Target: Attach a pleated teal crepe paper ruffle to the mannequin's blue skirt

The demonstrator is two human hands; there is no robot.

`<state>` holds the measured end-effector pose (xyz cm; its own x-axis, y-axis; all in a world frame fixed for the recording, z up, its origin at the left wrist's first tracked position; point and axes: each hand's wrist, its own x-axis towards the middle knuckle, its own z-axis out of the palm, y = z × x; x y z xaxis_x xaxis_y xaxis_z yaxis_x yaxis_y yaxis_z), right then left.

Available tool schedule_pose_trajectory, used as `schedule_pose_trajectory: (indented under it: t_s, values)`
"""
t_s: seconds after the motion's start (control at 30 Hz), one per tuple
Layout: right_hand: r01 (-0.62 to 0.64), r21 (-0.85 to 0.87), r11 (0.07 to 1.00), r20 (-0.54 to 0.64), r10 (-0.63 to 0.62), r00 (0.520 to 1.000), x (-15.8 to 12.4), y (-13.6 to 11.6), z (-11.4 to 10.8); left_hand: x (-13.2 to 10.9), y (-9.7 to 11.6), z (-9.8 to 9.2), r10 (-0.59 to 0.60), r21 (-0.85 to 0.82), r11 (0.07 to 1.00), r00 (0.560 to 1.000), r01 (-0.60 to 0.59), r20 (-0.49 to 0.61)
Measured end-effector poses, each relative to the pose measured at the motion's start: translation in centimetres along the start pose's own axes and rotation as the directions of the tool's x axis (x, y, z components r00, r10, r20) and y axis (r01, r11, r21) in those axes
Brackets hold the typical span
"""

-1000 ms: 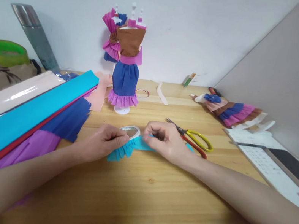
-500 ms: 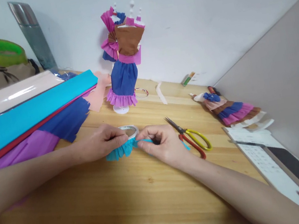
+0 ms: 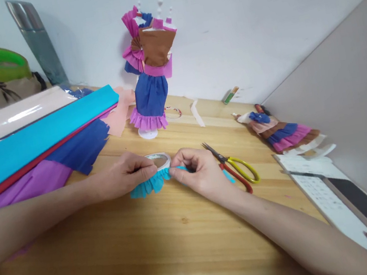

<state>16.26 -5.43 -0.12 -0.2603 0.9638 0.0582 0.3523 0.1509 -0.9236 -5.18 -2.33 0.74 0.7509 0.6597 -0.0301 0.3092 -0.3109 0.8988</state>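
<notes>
Head view: pale wall (image 3: 240, 18) backs wooden table (image 3: 161, 250) beneath ruffle (image 3: 147, 186)

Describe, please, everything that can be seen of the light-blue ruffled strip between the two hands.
The light-blue strip looks like thin crepe paper, gathered into small uneven ruffles that fan toward the near side of the table. Its gathered edge lies by the front of a white roll. The left hand pinches it near that edge; the right hand grips it farther right, hiding part. Light-blue material also shows beside the scissors; whether it belongs to this strip is unclear.
</notes>
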Motion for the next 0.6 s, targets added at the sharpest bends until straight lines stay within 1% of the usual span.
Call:
schedule_pose_trajectory:
  t_s: [0.17,0.27,0.33,0.4,0.43,0.5,0.57,0.6]
  values:
    - [-0.036,-0.026,0.999,-0.001,0.036,0.999,0.08,0.27,0.15,0.00,0.17,0.08,0.017,0.045,0.999,1.000,-0.018,0.022]
    - [-0.048,-0.042,0.998,-0.005,0.048,0.999,0.10,0.46,0.26,-0.04,0.26,0.22,0.065,0.109,0.992,0.997,-0.068,0.032]
    - [-0.029,-0.043,0.999,-0.018,0.028,0.999,0.06,0.53,0.27,-0.06,0.32,0.22,0.108,0.168,0.980,0.994,-0.110,0.024]
    - [0.023,-0.041,0.999,-0.016,-0.024,1.000,-0.01,0.55,0.21,-0.08,0.38,0.09,0.130,0.209,0.969,0.991,-0.131,0.017]
    - [0.052,-0.043,0.998,0.004,-0.051,0.999,-0.04,0.55,0.15,-0.09,0.40,-0.01,0.128,0.214,0.968,0.991,-0.130,0.023]
    - [0.081,-0.044,0.996,0.084,-0.077,0.993,-0.01,0.55,-0.01,-0.07,0.39,-0.18,0.104,0.210,0.971,0.993,-0.113,0.055]
    - [0.047,-0.026,0.999,0.164,-0.042,0.986,0.14,0.55,-0.18,-0.01,0.19,-0.23,0.096,0.253,0.961,0.994,-0.107,0.053]
    - [0.013,0.000,1.000,0.182,-0.013,0.983,0.24,0.53,-0.25,0.04,0.00,-0.20,0.114,0.288,0.951,0.993,-0.113,0.014]
